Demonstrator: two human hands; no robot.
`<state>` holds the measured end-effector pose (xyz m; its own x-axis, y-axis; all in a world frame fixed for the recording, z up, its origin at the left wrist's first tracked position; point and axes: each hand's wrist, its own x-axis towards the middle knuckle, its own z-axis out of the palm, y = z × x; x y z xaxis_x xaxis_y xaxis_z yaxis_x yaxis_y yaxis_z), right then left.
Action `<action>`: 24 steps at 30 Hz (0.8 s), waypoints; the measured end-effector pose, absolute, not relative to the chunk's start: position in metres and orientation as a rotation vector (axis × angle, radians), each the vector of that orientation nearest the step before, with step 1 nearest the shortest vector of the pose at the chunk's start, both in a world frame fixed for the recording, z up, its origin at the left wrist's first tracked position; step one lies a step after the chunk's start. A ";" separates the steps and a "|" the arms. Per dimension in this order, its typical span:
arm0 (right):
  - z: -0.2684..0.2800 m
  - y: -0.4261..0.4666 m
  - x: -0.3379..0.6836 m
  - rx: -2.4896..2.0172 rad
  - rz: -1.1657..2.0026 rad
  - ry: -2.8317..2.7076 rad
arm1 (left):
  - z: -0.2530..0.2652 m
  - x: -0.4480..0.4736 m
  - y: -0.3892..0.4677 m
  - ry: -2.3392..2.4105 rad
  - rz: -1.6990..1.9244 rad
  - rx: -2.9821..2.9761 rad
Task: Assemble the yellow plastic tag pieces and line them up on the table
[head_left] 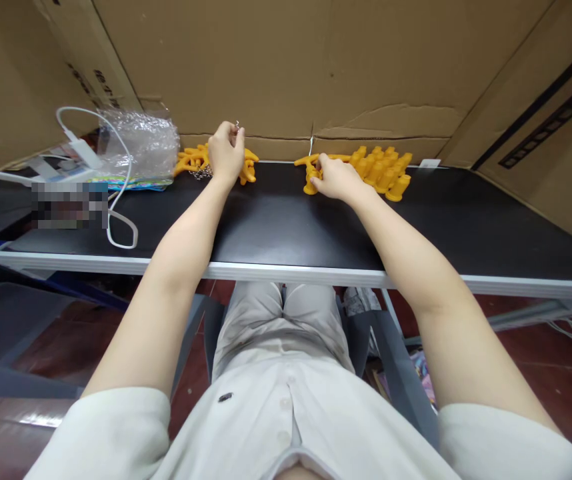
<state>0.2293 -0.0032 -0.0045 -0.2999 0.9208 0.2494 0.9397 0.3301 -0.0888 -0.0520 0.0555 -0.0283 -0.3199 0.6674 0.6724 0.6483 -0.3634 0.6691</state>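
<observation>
The little yellow stand [310, 188] is upright near the back of the worktop [286, 230], with a yellow bar [303, 161] lying across its top. The right hand [337, 177] has its grip nearly closed on the stand's side, maybe to keep it from tipping. The left hand [226, 152] is up higher, its grip pinched shut on a tiny shiny metal bit [237, 125]; a pinch suits such a small thing. Under that hand is a heap of yellow pieces [191, 159] with a thin chain [202, 173] in it, close enough to reach. Past the right hand, more yellow stands [383, 172] are bunched in rows, likely to keep them tidy. Farther left, a crinkly clear bag [153, 143] sits on some colourful sheets [139, 185]; I can't tell if anything is inside. A white plug [87, 154] is beside it. Big brown cardboard [326, 60] makes a wall behind everything.
</observation>
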 end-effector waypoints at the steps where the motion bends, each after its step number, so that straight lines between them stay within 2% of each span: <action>1: -0.007 0.000 0.230 -1.673 -0.114 -2.338 | -0.029 -0.048 0.056 1.715 1.844 1.837; 10: -0.017 0.015 0.234 -1.627 -0.059 -2.185 | -0.037 -0.019 0.055 1.784 1.610 1.974; 17: -0.022 0.022 0.234 -1.642 0.080 -2.189 | -0.035 -0.011 0.037 1.789 1.254 2.027; 24: -0.025 0.025 0.233 -1.681 0.235 -2.181 | -0.031 -0.008 0.018 1.761 0.643 1.979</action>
